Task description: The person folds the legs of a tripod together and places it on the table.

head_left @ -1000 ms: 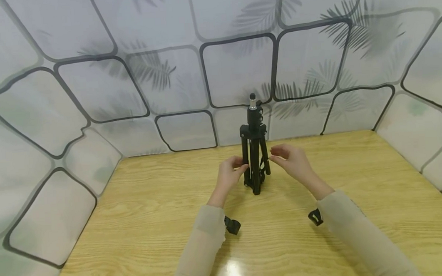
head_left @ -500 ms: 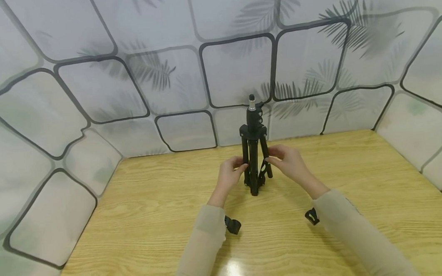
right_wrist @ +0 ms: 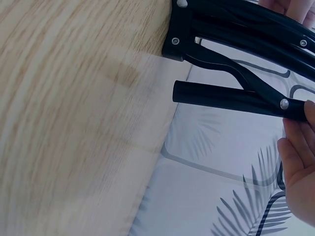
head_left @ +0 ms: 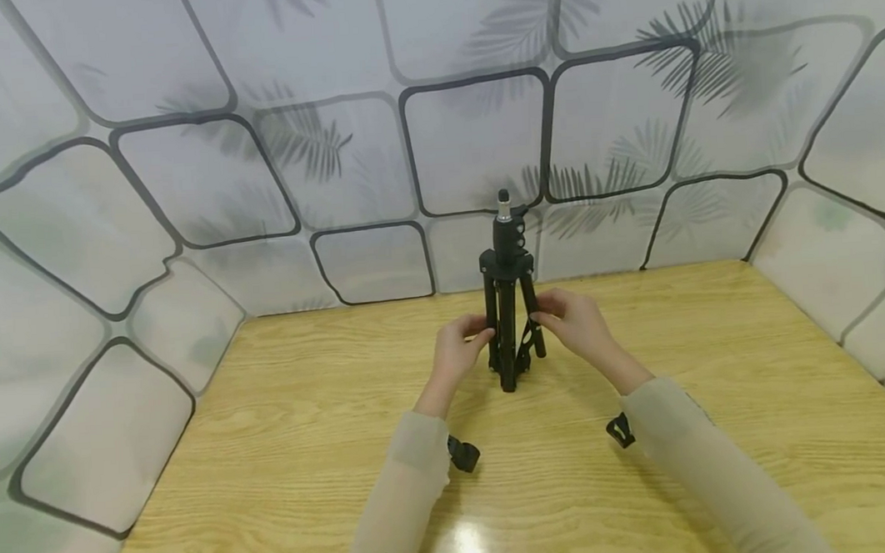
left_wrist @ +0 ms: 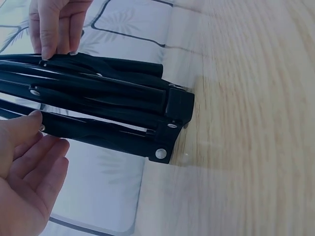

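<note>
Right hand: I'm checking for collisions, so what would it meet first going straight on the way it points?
The right hand would first meet the tripod leg it pinches; beyond, probably the other legs, though depth is unclear.

no text, label, brand, number or sign can be read in the head view or in either wrist view.
</note>
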The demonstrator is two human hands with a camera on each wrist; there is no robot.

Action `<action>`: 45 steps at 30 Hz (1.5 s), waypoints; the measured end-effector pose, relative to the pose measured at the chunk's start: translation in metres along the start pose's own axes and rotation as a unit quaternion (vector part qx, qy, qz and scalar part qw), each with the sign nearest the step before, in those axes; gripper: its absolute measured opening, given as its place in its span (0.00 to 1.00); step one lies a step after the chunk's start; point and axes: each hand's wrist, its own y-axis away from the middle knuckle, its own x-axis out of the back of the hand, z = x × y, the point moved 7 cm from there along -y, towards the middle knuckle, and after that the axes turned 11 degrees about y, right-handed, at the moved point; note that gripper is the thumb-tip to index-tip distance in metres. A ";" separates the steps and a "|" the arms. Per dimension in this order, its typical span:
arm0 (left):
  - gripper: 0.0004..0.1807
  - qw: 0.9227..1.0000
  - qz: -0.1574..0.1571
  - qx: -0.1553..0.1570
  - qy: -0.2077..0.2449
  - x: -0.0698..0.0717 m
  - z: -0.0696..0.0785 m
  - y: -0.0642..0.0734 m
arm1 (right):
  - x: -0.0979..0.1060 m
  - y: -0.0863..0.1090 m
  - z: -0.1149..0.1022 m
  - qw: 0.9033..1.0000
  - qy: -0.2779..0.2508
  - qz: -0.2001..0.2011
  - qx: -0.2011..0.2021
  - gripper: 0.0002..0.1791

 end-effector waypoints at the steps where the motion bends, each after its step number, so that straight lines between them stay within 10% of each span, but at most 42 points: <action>1: 0.15 1.000 0.002 0.001 -0.001 0.001 0.000 0.001 | 0.000 0.000 0.000 1.000 0.000 0.001 0.001 0.12; 45: 0.13 0.998 -0.020 -0.019 -0.059 0.007 0.009 0.018 | 0.002 0.019 -0.016 1.000 0.013 0.003 0.006 0.12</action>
